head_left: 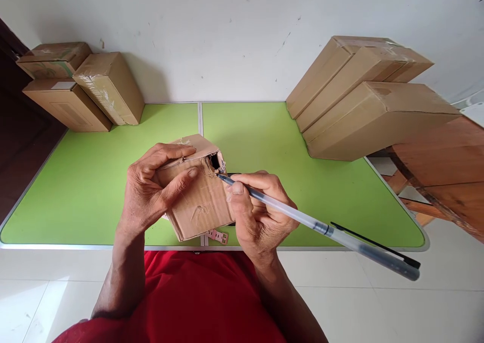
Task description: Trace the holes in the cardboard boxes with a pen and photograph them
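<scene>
A small cardboard box [200, 196] with a torn, dark hole at its upper right corner is held tilted above the green table. My left hand [155, 181] grips its left side, thumb on the front face and fingers over the top. Between thumb and fingers of my right hand [260, 212] is a pen [287, 210] with a clear barrel and a black clip. Its tip meets the box just below the torn corner. Partly hidden under the box, a pink strap with slots [218, 236] lies near the table's front edge, by a dark object I cannot make out.
The green folding table [257, 131] has a metal rim and a centre seam. Several cardboard boxes [109, 88] stand at the back left, and more tall boxes [355, 106] lean at the back right. A wooden piece of furniture [442, 156] is beyond the right edge.
</scene>
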The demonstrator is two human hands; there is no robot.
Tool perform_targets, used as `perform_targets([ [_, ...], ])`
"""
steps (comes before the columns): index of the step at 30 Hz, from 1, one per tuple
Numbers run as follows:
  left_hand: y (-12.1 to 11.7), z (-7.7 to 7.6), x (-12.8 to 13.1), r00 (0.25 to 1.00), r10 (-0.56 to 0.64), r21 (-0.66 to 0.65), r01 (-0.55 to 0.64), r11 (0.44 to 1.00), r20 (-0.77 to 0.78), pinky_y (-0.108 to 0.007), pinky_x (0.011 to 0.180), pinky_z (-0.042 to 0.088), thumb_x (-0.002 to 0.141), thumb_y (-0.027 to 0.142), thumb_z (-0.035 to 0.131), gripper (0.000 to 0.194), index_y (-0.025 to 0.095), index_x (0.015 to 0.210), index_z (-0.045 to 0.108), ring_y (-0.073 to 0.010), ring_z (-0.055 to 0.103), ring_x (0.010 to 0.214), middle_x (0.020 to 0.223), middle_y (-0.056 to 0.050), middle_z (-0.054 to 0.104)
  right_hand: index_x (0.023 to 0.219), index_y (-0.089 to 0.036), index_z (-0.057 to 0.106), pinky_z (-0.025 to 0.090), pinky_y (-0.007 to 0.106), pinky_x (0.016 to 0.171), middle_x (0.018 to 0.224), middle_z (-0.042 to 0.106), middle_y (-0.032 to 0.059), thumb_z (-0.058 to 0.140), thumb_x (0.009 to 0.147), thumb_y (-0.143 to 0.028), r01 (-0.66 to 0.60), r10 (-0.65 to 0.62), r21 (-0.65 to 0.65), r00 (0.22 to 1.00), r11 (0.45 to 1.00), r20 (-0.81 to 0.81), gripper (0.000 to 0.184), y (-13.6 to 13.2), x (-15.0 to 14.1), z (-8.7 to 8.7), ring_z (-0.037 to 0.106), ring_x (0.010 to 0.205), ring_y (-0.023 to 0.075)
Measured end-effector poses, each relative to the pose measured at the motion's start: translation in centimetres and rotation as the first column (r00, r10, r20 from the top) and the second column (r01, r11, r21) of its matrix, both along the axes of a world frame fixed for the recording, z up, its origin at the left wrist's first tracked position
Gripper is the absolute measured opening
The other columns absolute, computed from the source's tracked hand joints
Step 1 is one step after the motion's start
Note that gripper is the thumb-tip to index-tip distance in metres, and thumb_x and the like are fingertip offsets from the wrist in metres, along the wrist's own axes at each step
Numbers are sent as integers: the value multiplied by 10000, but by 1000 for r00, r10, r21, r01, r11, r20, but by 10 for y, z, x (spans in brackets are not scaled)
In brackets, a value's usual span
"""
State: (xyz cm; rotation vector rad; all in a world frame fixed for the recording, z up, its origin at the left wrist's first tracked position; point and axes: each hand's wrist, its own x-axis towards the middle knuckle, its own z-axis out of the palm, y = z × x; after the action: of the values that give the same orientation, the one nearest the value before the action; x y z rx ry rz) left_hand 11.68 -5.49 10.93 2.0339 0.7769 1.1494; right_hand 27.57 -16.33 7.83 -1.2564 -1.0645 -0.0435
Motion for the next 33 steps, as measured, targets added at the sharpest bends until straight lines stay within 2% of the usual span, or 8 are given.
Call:
perform_targets([
  [7,2,-1,1,999,-4,5,4,1000,39,-482,1018,699,937,263,888,212,326,1139,873,-285,811,1156,1168,-38,857,1028,-248,765,507,263,492,754,734,-22,690,1036,-238,18,-13,85,998,996,-62,76,0,-1,0,651,541,129],
  [11,5,1,-1,999,13,20,-14,1000,51,-407,962,684,906,260,904,209,287,1112,883,-251,820,1093,1140,-36,867,1108,-263,765,477,241,461,753,718,-37,686,1097,-314,80,-43,229,986,970,-161,94,6,28,-7,649,537,123],
  [14,7,1,-3,997,45,8,-45,999,64,-359,941,664,895,266,912,216,272,1109,888,-228,819,1074,1132,-27,872,1268,-250,732,567,284,566,974,755,33,559,1157,-325,270,-269,5,958,963,103,219,11,82,-36,735,711,166],
  [16,8,0,-4,995,49,10,-50,999,82,-311,916,649,888,247,920,235,269,1120,890,-207,820,1065,1139,-18,876,1306,-219,745,652,367,778,1152,750,109,479,1143,-242,291,-135,-304,886,907,444,312,9,122,-63,779,990,243],
  [19,9,-1,-5,994,51,41,-55,998,101,-238,860,622,872,212,936,257,265,1120,898,-166,820,1030,1123,-5,884,1191,-228,815,660,389,865,1119,763,114,487,1044,-76,265,110,-546,822,795,559,390,1,166,-98,764,1095,293],
  [22,8,-1,-5,993,66,48,-71,996,99,-213,847,608,866,205,940,267,275,1121,904,-147,812,1011,1112,2,886,1216,-211,826,655,418,902,1188,763,157,486,1019,-10,286,282,-697,765,657,579,441,-6,179,-117,738,1170,339],
  [26,9,-1,-5,993,70,41,-75,996,98,-197,865,608,869,200,933,275,292,1128,907,-134,810,1005,1118,4,887,1319,-114,800,620,504,971,1271,758,258,461,1016,32,302,410,-787,722,537,557,477,-8,169,-120,703,1212,394],
  [33,8,-3,-5,991,76,53,-82,995,107,-164,847,601,864,200,931,281,311,1122,910,-113,809,1003,1102,22,888,1515,-105,683,588,486,1020,1399,736,246,371,1034,57,344,390,-820,751,458,533,595,-21,144,-95,683,1269,356],
])
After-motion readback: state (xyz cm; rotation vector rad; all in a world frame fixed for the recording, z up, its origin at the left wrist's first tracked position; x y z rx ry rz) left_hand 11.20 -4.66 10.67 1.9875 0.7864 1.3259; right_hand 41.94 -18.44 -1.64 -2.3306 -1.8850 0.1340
